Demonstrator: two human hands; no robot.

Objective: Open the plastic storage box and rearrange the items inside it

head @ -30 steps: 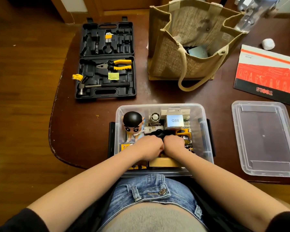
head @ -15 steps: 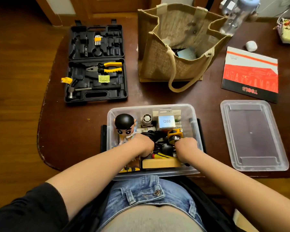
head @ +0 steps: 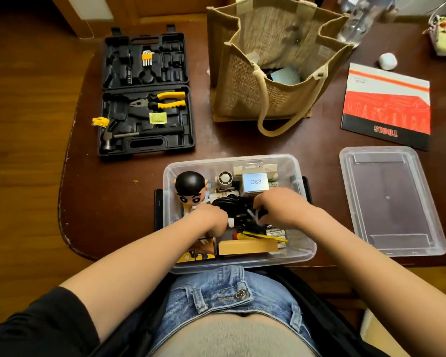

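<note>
At 6 o'clock on the bench (head: 319, 140) sits the open plastic box (head: 303, 243). Inside are a doll (head: 190, 186), a Q88 cube (head: 255, 184) and black cord (head: 232, 204). Left hand (head: 210, 219) and right hand (head: 276, 204) both grip the cord. Its lid (head: 392, 202) lies at 3 o'clock.

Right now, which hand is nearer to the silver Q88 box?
The right hand: it sits just below the Q88 box, almost touching it. The left hand is farther, lower left, beside the figurine.
</note>
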